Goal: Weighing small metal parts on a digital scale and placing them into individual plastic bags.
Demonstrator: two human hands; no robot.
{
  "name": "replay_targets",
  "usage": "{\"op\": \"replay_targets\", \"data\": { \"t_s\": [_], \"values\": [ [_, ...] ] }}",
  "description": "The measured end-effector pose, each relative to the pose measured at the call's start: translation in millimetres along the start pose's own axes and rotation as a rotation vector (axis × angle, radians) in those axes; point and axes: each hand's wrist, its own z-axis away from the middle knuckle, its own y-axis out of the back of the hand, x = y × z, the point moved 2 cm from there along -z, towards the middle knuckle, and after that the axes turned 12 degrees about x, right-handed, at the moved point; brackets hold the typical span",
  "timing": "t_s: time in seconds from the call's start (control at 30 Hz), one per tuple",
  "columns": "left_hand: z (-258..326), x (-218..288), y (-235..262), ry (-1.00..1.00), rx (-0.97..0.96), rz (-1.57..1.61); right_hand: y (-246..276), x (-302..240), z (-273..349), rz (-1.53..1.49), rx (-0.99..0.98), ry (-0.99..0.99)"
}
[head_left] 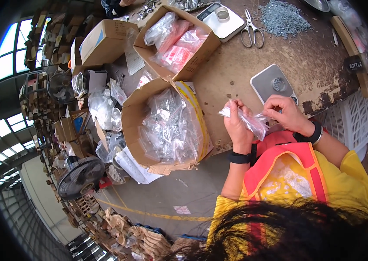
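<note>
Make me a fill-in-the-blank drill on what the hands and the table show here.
1. Both hands, left hand and right hand, hold one small clear plastic ____.
2. The scissors lie beside a pile of grey ____.
3. The open cardboard box left of the hands is full of clear ____.
4. Just beyond the hands sits a small grey ____.

Missing words: bag; screws; bags; scale

On the worn desk [305, 56] stand two open cardboard boxes: the nearer box [166, 126] is packed with clear bags of small metal parts, the farther box [177, 41] with reddish packets. Scissors [252, 29] lie beside a heap of grey screws [282, 17] (a sprawling pile). Two small scales [273, 83] [221, 19] sit nearby; a black fan [80, 176] stands below.
</note>
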Motion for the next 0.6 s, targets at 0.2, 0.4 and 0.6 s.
{"op": "replay_targets", "data": {
  "t_s": [0.2, 0.4, 0.6],
  "values": [
    [-6, -1, 6, 0.051, -0.004, 0.077, 1, 10, -3, -0.198, 0.015, -0.25],
    [-18, 6, 28, 0.071, 0.266, 0.09, 12, 15, -13, -0.333, 0.106, -0.22],
    [-26, 3, 61, 0.291, 0.082, 0.163, 20, 15, -22, -0.462, 0.111, -0.218]
  ]
}}
